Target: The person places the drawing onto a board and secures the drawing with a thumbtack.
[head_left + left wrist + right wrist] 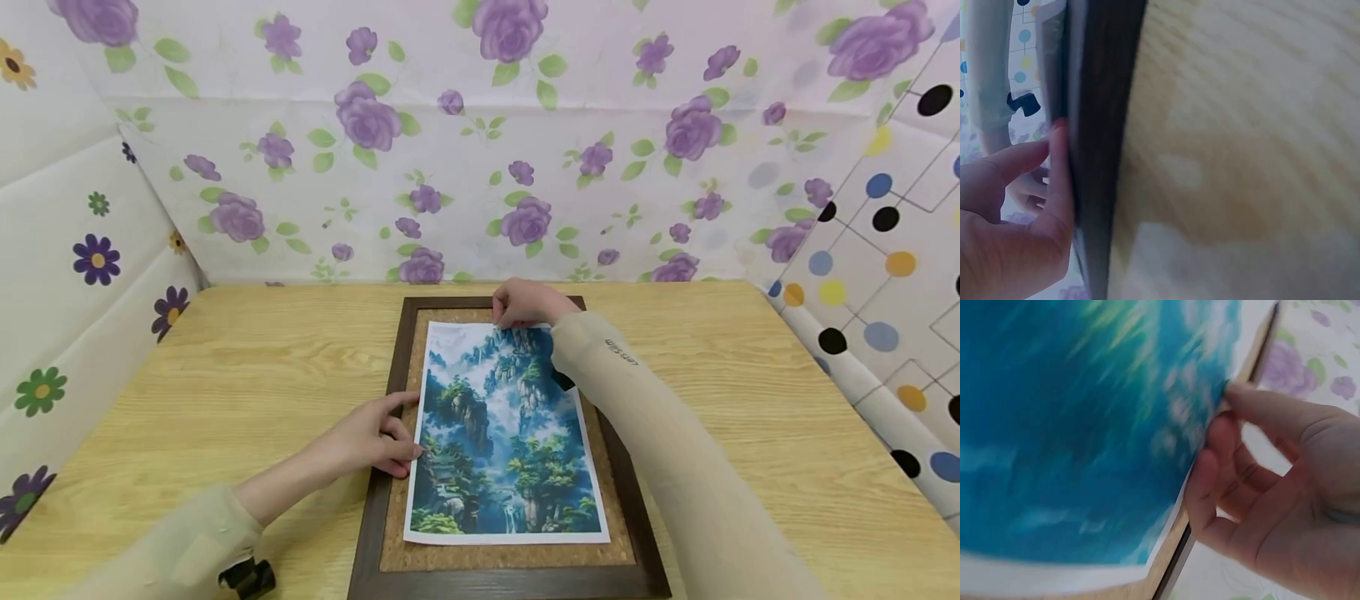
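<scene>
A landscape print (502,433) with a white border, showing misty mountains and green trees, lies on a cork board (510,557) in a dark brown wooden frame (510,583). At the print's top edge my right hand (531,302) pinches the paper with thumb and fingertips. In the right wrist view, a small dark green spot shows at the thumb tip; what it is I cannot tell. My left hand (378,435) touches the print's left edge, index finger stretched over the frame's left side and thumb lower down. The left wrist view shows that hand (1029,206) beside the frame's side.
Below the frame is a light wood-grain table (285,358). A purple-flower sheet (450,167) hangs behind, with a daisy-print sheet (82,333) on the left and a dotted sheet (885,300) on the right. A black camera mount (247,577) sits on the left wrist.
</scene>
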A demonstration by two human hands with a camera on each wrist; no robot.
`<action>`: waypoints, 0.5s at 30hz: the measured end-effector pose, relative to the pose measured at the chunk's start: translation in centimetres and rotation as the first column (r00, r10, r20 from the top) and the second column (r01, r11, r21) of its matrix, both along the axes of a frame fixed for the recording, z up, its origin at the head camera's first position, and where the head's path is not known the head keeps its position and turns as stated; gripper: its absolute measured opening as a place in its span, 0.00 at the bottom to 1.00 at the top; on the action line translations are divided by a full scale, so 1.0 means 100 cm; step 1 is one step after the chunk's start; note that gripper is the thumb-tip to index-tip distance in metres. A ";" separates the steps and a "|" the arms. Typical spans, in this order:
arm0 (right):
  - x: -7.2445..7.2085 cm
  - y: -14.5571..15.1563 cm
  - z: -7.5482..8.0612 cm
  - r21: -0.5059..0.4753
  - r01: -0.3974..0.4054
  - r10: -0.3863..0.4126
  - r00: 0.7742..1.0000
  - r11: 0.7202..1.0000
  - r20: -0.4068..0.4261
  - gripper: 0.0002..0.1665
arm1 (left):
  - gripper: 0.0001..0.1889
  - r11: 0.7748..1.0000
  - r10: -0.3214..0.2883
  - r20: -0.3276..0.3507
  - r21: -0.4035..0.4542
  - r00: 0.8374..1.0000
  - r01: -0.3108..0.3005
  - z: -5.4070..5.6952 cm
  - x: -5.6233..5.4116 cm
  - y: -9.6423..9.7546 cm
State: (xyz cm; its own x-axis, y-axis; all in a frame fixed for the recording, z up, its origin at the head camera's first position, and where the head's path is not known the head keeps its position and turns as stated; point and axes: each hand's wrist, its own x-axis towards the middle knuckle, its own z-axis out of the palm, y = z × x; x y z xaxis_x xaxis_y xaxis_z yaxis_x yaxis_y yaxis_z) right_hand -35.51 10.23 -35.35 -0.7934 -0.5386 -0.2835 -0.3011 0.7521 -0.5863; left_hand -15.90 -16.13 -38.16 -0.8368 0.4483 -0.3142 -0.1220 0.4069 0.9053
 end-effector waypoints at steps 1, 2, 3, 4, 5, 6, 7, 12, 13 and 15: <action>0.001 0.000 0.000 0.004 -0.009 0.009 1.000 1.000 0.000 0.04 | 0.45 1.000 -0.008 0.006 -0.006 1.000 0.008 0.001 0.001 -0.001; 0.002 0.000 0.000 0.004 -0.016 0.016 1.000 1.000 0.004 0.04 | 0.46 1.000 -0.017 0.011 -0.016 1.000 0.017 0.003 0.002 -0.002; 0.004 0.001 0.000 0.003 -0.021 0.021 1.000 1.000 0.001 0.04 | 0.46 0.999 -0.027 0.010 -0.029 1.000 0.027 0.004 0.002 -0.003; 0.004 0.002 -0.001 0.000 -0.021 0.021 1.000 1.000 -0.006 0.05 | 0.46 0.998 -0.038 0.001 -0.046 0.999 0.038 0.006 0.003 -0.004; 0.006 0.004 -0.001 -0.009 -0.011 0.011 1.000 1.000 -0.011 0.06 | 0.45 0.996 -0.051 -0.021 -0.073 0.998 0.049 0.007 0.003 -0.006; 0.007 0.007 -0.001 -0.022 0.001 -0.002 1.000 1.000 -0.021 0.07 | 0.44 0.993 -0.066 -0.051 -0.103 0.997 0.061 0.009 0.003 -0.007; 0.008 0.010 -0.001 -0.034 0.014 -0.016 0.999 0.999 -0.035 0.08 | 0.43 0.988 -0.084 -0.086 -0.138 0.993 0.072 0.011 0.003 -0.009; 0.021 0.029 0.007 -0.084 0.074 -0.086 0.985 0.994 -0.147 0.12 | 0.37 0.935 -0.221 -0.318 -0.338 0.922 0.107 0.022 -0.003 -0.017; 0.026 0.034 0.010 -0.085 0.081 -0.095 0.980 0.993 -0.174 0.12 | 0.36 0.920 -0.256 -0.363 -0.375 0.896 0.111 0.025 -0.005 -0.018; 0.038 0.044 0.016 -0.094 0.086 -0.106 0.968 0.992 -0.229 0.13 | 0.35 0.879 -0.336 -0.466 -0.467 0.818 0.095 0.031 -0.008 -0.022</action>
